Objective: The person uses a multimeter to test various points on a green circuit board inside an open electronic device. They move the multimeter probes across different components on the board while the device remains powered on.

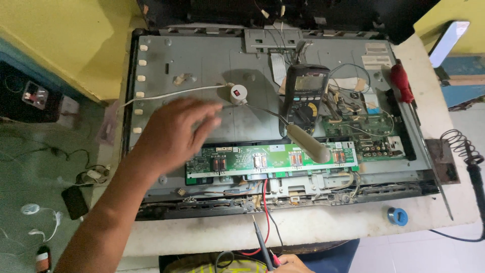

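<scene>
My left hand [174, 134] reaches over the grey metal back panel [202, 60] of an opened flat-screen set, fingers spread and holding nothing. Its fingertips are just left of a white round switch with a red button [238, 93] on a white cable [172, 93]. My right hand [290, 264] shows only at the bottom edge, closed on the red and black meter probes [260, 237], whose tips point up toward the long green circuit board [273, 159]. A dark multimeter [305, 93] lies on the panel, with a beige handled tool [308, 144] across the board.
A green main board [361, 129] with loose wires sits at the right of the panel. A red-handled screwdriver [401, 83], a soldering iron on its coil stand [467, 154] and a blue solder spool [397, 216] lie on the white bench. Cables clutter the floor at left.
</scene>
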